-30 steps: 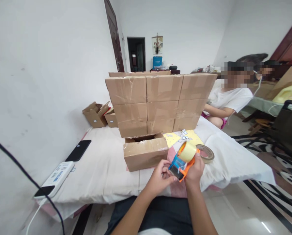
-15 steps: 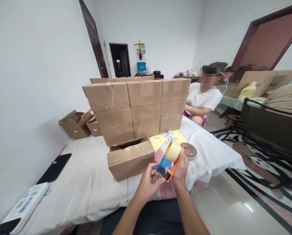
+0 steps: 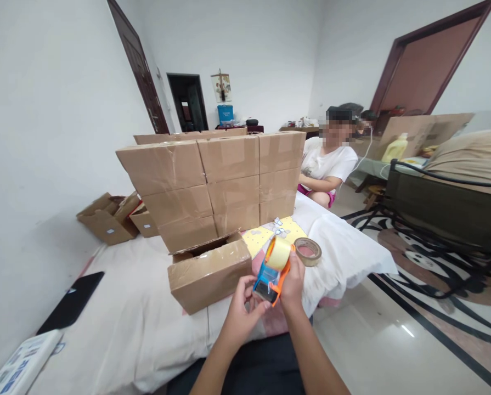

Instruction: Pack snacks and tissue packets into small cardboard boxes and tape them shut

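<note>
An orange and blue tape dispenser [image 3: 272,271] with a roll of pale yellow tape is held up over the cloth-covered table. My right hand [image 3: 293,282] is closed round its orange side. The fingers and thumb of my left hand [image 3: 245,304] pinch at the dispenser's dark front end; whether they also hold the tape's loose end I cannot tell. Left of the dispenser stands a cardboard box [image 3: 210,271] with its top open, close by my left hand. A loose roll of tape [image 3: 308,252] lies on the cloth just beyond my right hand.
Stacked cardboard boxes [image 3: 232,184] form a wall behind the open box. Other opened cartons [image 3: 109,222] sit at the left. A black flat object [image 3: 72,302] and a white device [image 3: 25,359] lie at the left edge. A person [image 3: 327,159] squats beyond the table; a chair [image 3: 434,208] stands right.
The view has turned slightly right, so the scene sits further left. Both hands keep the same hold on the tape dispenser, with only a slight shift.
</note>
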A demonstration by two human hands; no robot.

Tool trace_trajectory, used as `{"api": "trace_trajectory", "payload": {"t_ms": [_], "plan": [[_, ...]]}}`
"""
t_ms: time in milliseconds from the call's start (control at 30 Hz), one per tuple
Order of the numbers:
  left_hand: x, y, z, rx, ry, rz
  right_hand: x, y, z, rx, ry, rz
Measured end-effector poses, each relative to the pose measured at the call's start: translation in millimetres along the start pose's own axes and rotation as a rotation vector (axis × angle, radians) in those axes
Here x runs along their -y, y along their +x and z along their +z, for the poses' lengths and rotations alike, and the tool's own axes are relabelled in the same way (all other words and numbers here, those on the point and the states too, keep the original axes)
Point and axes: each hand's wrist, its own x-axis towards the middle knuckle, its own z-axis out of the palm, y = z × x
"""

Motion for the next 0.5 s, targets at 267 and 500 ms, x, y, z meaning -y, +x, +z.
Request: {"api": "trace_trajectory", "payload": {"t_ms": [267,500], "plan": [[-0.2,-0.2,-4.5,0.034,-0.007,0.035,-8.7,4.0,-8.6,-0.076,-0.029,-0.065],[3.2,-0.7,-9.1,0.013,0.004,-0.001,-4.2,1.7,-3.4,-0.035,0.075,0.074]]}}
